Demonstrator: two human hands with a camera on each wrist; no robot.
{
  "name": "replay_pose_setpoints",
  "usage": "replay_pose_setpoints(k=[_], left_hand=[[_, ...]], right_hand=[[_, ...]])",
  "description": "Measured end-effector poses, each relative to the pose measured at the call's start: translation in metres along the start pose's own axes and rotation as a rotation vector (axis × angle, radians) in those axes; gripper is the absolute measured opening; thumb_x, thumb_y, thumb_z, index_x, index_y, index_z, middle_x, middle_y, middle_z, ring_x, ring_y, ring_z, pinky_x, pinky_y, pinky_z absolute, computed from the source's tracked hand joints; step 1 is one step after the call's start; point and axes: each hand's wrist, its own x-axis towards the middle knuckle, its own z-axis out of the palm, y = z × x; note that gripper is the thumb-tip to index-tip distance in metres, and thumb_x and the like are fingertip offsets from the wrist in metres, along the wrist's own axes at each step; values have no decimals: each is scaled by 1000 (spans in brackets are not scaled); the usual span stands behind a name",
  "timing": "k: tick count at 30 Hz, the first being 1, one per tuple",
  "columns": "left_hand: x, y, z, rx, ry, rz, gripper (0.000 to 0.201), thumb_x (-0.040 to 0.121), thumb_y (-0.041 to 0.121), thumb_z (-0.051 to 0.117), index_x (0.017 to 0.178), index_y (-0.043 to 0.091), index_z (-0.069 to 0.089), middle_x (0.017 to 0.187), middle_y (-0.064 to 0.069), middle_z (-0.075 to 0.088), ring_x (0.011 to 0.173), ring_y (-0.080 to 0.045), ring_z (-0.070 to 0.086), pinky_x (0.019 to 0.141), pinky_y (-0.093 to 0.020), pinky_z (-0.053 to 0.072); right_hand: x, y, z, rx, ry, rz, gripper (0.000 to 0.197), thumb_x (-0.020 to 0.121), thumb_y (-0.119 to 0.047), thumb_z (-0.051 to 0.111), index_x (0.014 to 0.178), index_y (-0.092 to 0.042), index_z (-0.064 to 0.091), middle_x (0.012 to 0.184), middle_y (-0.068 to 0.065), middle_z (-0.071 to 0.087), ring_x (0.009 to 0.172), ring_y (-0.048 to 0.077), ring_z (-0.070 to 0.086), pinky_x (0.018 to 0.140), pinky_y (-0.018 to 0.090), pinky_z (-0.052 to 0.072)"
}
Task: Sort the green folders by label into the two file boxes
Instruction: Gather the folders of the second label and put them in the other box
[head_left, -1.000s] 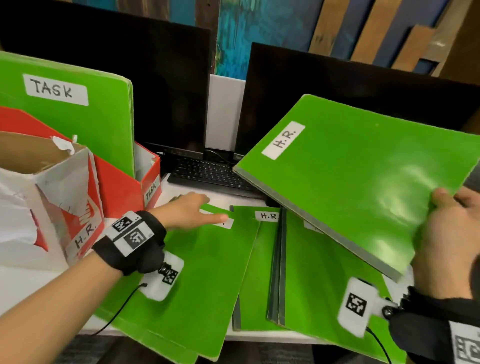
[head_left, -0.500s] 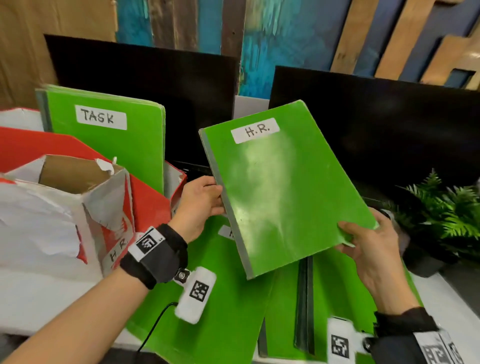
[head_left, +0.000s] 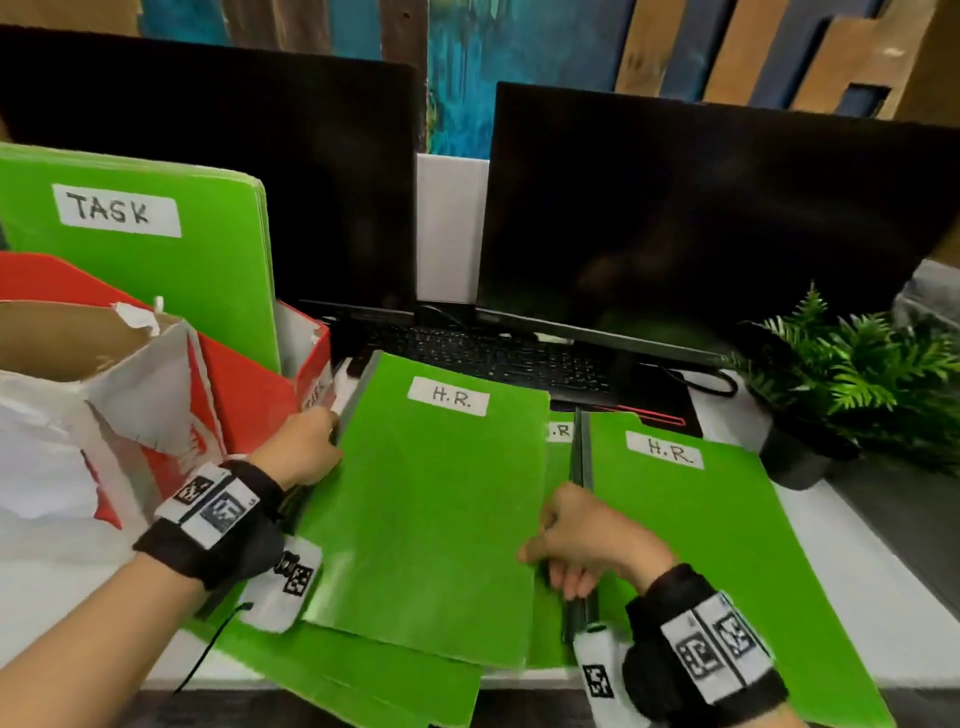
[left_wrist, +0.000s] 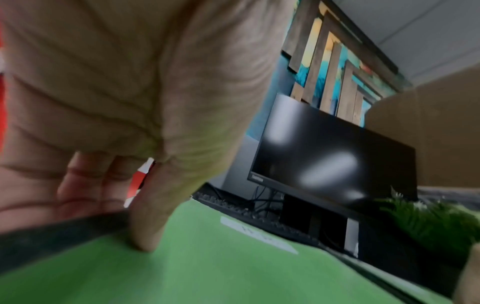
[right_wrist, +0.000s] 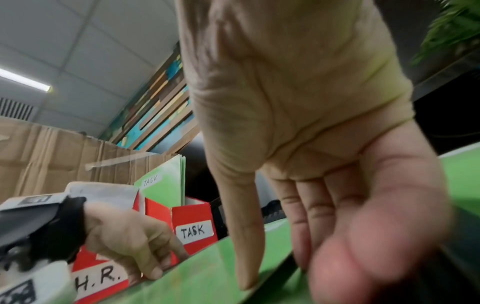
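Note:
Both hands hold a green folder labelled H.R. (head_left: 431, 514), low and nearly flat over other green folders on the desk. My left hand (head_left: 318, 441) pinches its dark spine edge, thumb on top (left_wrist: 142, 236) and fingers underneath. My right hand (head_left: 550, 551) pinches the opposite edge the same way, thumb on the cover (right_wrist: 246, 267). Another H.R. folder (head_left: 691, 535) lies to the right, and a third (head_left: 558, 432) shows only its label. The torn H.R. file box (head_left: 130, 410) stands at the left, with the red TASK box (head_left: 249, 400) behind it holding upright TASK folders (head_left: 171, 270).
Two dark monitors (head_left: 701, 223) and a black keyboard (head_left: 493, 358) line the back of the desk. A potted fern (head_left: 852, 374) stands at the right. More green folders (head_left: 374, 670) overhang the desk's front edge.
The H.R. folder came from the right hand alone into both hands, then dropped from a raised tilt to lie low over the desk folders. My left hand left the desk folder and gripped its spine.

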Motion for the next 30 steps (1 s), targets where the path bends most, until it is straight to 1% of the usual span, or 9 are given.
replay_pose_setpoints(k=[3,7,10,15,18,20,21,25,30], left_hand=[[-5,-5,12,157,-190,-71,33,86,14,59,116,3,55,117,-17,63,106,-31,62,79,-31,46],[-7,-4,21,195,-219,-126,57,80,40,72,121,7,51,125,-16,57,112,-31,56,90,-32,47],[-10,2,23,295,-236,-190,80,75,59,69,132,10,42,138,-21,37,127,-37,38,105,-38,38],[-10,13,25,317,-223,-242,86,76,60,67,138,9,36,139,-22,32,131,-38,33,107,-40,35],[-8,13,27,300,-220,-250,86,74,59,69,135,7,37,137,-23,34,129,-39,36,107,-42,38],[-5,12,27,289,-221,-252,89,72,59,71,135,6,36,136,-24,35,128,-40,38,107,-44,39],[-4,12,26,286,-224,-254,91,71,60,72,135,6,35,136,-25,35,128,-40,38,107,-45,39],[-3,9,24,270,-243,-251,99,67,62,74,138,7,32,139,-24,31,130,-41,36,108,-47,38],[-6,10,24,262,-232,-242,101,69,59,74,143,7,28,143,-24,25,134,-41,31,110,-47,35]], right_hand=[[4,0,12,-101,-16,-4,33,88,-22,70,100,7,59,75,18,66,46,20,58,43,28,51],[10,5,6,-101,62,-4,34,85,-26,73,104,0,59,76,11,64,49,17,56,47,27,52],[15,20,-21,5,262,9,33,82,-29,75,100,-9,58,80,4,59,61,16,55,47,27,50],[10,84,-87,29,613,260,40,74,-31,81,92,-5,57,94,15,63,85,29,60,80,40,53],[6,139,-110,65,663,487,76,59,-41,89,115,-3,53,123,23,57,116,38,53,100,46,46],[10,170,-116,119,651,572,96,42,-47,93,117,-6,49,127,23,55,118,42,52,98,52,47],[11,179,-117,137,640,592,98,41,-45,94,116,-6,47,127,23,55,118,42,53,97,54,48],[6,173,-113,126,594,608,95,54,-26,95,127,1,39,131,24,52,121,42,52,99,53,46],[8,172,-114,207,626,557,63,59,-11,92,100,2,46,118,28,59,109,42,59,89,51,51]])
